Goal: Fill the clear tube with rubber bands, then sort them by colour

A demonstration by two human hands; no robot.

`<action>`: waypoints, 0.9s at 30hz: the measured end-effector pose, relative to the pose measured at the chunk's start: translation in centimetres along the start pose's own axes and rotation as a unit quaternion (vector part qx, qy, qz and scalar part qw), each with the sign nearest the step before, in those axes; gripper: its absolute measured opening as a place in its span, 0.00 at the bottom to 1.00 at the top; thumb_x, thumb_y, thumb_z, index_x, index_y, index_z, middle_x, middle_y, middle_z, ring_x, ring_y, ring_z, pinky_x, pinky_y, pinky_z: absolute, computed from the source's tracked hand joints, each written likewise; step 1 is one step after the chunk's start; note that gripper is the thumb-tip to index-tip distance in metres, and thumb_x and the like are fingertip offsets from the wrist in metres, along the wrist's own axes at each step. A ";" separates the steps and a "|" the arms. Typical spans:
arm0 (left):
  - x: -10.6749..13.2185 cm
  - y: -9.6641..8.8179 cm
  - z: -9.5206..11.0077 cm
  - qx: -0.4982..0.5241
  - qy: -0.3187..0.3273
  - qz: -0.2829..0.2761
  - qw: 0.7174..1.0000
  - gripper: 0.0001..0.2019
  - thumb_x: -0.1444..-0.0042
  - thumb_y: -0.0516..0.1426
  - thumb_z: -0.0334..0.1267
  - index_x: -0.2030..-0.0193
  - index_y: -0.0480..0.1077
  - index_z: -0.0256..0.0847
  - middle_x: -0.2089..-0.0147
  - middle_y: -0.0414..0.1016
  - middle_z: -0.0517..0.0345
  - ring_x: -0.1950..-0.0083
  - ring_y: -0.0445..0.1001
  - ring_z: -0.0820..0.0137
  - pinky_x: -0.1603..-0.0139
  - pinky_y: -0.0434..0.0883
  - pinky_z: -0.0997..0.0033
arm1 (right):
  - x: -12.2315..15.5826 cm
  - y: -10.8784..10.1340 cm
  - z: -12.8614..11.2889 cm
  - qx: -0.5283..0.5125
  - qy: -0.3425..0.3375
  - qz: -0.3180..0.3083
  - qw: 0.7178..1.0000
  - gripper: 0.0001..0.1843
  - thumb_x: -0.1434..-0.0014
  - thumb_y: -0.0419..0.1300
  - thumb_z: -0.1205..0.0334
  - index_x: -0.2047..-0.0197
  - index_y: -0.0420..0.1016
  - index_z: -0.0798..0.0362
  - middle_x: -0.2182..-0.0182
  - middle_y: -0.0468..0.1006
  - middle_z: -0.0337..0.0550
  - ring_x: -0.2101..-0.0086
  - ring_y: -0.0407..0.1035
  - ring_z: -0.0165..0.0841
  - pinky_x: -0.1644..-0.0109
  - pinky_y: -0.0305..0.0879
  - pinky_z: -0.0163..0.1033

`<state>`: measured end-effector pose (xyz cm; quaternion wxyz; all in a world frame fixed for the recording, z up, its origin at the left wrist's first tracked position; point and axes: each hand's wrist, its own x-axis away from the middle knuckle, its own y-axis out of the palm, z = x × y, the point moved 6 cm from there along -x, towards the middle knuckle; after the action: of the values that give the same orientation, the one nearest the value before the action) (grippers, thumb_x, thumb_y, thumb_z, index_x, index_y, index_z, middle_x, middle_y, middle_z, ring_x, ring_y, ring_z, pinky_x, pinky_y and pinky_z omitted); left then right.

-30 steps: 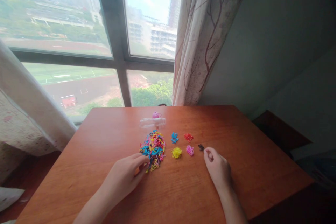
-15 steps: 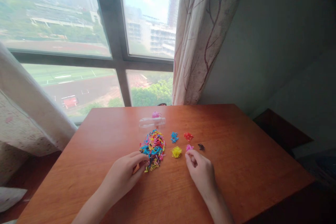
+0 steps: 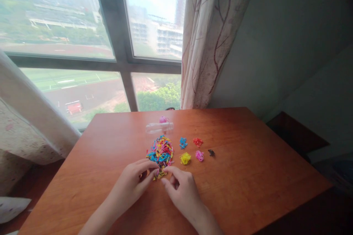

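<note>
A heap of mixed coloured rubber bands [image 3: 160,151] lies in the middle of the wooden table [image 3: 248,176]. My left hand [image 3: 132,185] rests at the heap's near edge, its fingers curled and pinched on a few loose bands. My right hand [image 3: 182,189] is right beside it, fingers bent together at the same near edge; what they hold is hidden. To the right of the heap lie small sorted piles: blue [image 3: 183,142], red [image 3: 198,141], yellow [image 3: 185,158], pink [image 3: 199,155] and a tiny black one [image 3: 211,152].
A clear plastic container [image 3: 160,127] lies on its side behind the heap, with a pink lid [image 3: 163,119] beyond it. Patterned curtains [image 3: 212,40] hang at the window at the table's far edge. A dark wooden piece [image 3: 295,136] stands past the table's right side.
My right hand has moved left from the black pile, past the pink pile, to the near edge of the mixed heap. My left hand has stayed at the heap.
</note>
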<state>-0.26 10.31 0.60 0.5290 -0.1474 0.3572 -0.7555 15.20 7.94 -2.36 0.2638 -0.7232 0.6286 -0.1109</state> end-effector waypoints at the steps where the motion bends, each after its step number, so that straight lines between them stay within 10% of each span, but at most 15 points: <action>1: 0.0 0.1 0.0 0.002 -0.001 -0.001 1.000 0.10 0.38 0.53 0.37 0.63 0.76 0.40 0.70 0.76 0.59 0.73 0.69 0.73 0.71 0.64 0.78 | 0.0 0.0 -0.1 -0.003 -0.003 0.003 1.000 0.11 0.42 0.60 0.63 0.56 0.78 0.50 0.82 0.70 0.32 0.80 0.63 0.27 0.74 0.55 0.29; 27: 0.0 0.3 -0.1 -0.006 -0.005 0.003 1.000 0.10 0.37 0.54 0.38 0.63 0.76 0.40 0.71 0.76 0.59 0.73 0.67 0.73 0.71 0.63 0.77 | 0.5 -1.5 1.6 0.011 0.032 0.088 0.996 0.08 0.40 0.56 0.63 0.67 0.77 0.52 0.82 0.68 0.34 0.80 0.63 0.28 0.73 0.55 0.31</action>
<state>-0.11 10.28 0.29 0.5325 -0.1532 0.3592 -0.7510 17.38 7.99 -3.02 0.2605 -0.6586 0.6962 -0.1172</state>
